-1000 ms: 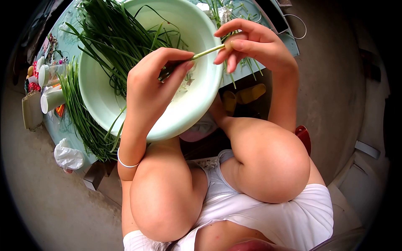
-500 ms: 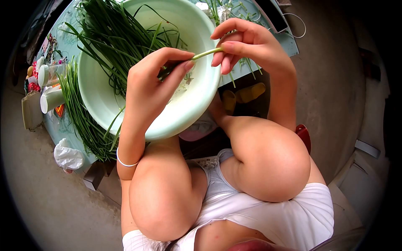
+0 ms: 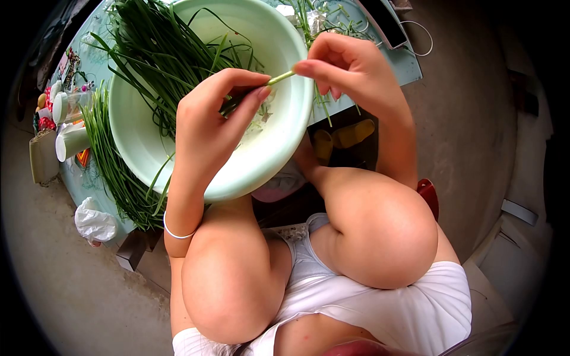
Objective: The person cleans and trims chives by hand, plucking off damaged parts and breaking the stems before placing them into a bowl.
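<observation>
Between my two hands stretches the pale stem end of a garlic chive [image 3: 281, 78], above the right side of a light green basin [image 3: 274, 155]. My left hand [image 3: 208, 121] pinches it between thumb and forefinger; its leaves run back behind that hand. At the stem's tip, the thumb and forefinger of my right hand [image 3: 350, 71] are pressed together on it. A big bunch of dark green garlic chives [image 3: 160, 53] lies in the basin's left and far part. Small pale scraps sit on the basin's bottom near my left fingertips.
More garlic chives [image 3: 113, 160] lie on the table [image 3: 71, 181] left of the basin. Nearby are a white cup [image 3: 72, 142] and a crumpled white bag [image 3: 95, 221]. Trimmings and a phone-like device [image 3: 383, 22] with a cable lie at the far right. Yellow slippers [image 3: 353, 134] are below.
My right hand has moved slightly left along the stem, closer to my left hand, and its fingers have curled in. The visible stretch of stem is shorter.
</observation>
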`<state>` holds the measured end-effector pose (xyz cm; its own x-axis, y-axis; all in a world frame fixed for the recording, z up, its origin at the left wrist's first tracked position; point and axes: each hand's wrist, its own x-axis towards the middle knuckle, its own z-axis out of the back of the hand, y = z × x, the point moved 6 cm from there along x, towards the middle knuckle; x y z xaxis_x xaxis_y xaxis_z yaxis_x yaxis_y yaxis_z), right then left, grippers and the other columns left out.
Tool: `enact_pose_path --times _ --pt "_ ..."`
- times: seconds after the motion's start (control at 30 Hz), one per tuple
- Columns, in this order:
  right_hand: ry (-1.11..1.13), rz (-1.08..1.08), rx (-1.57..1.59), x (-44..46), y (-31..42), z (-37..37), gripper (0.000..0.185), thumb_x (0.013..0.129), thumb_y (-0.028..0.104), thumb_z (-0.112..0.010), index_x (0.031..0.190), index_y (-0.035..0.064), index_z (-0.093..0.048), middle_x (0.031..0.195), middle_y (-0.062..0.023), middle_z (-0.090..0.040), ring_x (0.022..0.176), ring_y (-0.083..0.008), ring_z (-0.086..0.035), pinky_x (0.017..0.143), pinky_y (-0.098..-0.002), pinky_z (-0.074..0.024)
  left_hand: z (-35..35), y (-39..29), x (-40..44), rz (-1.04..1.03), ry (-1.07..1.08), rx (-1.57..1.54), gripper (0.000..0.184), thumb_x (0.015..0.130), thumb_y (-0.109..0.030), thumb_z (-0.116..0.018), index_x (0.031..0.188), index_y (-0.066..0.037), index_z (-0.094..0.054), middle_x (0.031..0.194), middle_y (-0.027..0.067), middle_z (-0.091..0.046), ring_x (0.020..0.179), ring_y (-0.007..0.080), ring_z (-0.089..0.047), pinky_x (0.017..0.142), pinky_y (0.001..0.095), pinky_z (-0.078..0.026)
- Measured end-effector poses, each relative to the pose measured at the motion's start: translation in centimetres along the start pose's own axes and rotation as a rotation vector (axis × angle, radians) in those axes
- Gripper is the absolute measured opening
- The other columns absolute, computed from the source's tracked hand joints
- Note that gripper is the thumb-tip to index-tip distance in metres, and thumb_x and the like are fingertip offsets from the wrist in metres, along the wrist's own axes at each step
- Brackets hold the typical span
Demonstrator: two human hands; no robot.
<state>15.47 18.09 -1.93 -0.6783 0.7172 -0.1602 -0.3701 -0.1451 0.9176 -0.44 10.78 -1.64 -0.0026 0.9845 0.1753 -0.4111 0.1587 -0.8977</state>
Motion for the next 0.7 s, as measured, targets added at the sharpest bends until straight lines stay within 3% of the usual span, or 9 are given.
enact_pose_path --times 0.23,0.4,0.53,0.6,0.7 --pt "0.08 -0.034 0.296 0.0 -0.8 -0.1 0.018 0.092 0.014 -0.052 0.088 -0.0018 -0.058 0.067 -0.0079 -0.062 0.053 -0.0108 -0.059 0.048 -0.0204 -0.0469 0.2 -0.2 0.0 -0.026 0.002 0.03 0.012 0.078 -0.002 -0.066 0.09 0.001 -0.064 0.079 0.0085 -0.065 0.07 0.0146 -0.063 0.063 0.0244 -0.048" --pt "0.235 -0.007 0.605 0.0 -0.7 -0.2 0.018 0.091 0.013 -0.052 0.091 -0.0033 -0.059 0.072 -0.0113 -0.065 0.057 -0.0123 -0.063 0.053 -0.0213 -0.05 0.1 0.6 -0.1 0.078 0.02 -0.166 0.012 0.081 -0.005 -0.065 0.091 0.001 -0.064 0.079 0.0064 -0.066 0.071 0.0103 -0.062 0.061 0.0215 -0.047" --pt "0.214 0.055 0.606 0.3 -1.3 -0.4 0.019 0.092 0.015 -0.052 0.088 -0.0024 -0.058 0.072 -0.0111 -0.065 0.057 -0.0123 -0.062 0.054 -0.0217 -0.0501 -0.1 0.6 -0.1 0.094 0.03 -0.224 0.012 0.082 -0.006 -0.065 0.092 0.001 -0.065 0.079 0.0059 -0.066 0.07 0.0092 -0.062 0.061 0.0206 -0.046" --pt "0.145 0.082 0.523 0.5 -1.6 0.0 0.021 0.093 0.018 -0.049 0.086 -0.0008 -0.055 0.067 -0.0092 -0.061 0.058 -0.0131 -0.062 0.048 -0.0224 -0.0501 -0.1 0.8 -0.1 0.124 0.02 -0.229 0.013 0.082 -0.006 -0.065 0.092 0.001 -0.065 0.079 0.0057 -0.066 0.07 0.0087 -0.061 0.06 0.02 -0.046" --pt "0.138 0.025 0.599 0.5 -1.7 0.4 0.021 0.092 0.018 -0.052 0.082 0.0001 -0.055 0.065 -0.0075 -0.059 0.057 -0.0109 -0.061 0.045 -0.0203 -0.0473 -0.1 0.8 -0.2 0.123 0.026 -0.242 0.013 0.082 -0.007 -0.065 0.092 0.001 -0.065 0.079 0.0058 -0.066 0.07 0.0083 -0.061 0.06 0.0198 -0.046"
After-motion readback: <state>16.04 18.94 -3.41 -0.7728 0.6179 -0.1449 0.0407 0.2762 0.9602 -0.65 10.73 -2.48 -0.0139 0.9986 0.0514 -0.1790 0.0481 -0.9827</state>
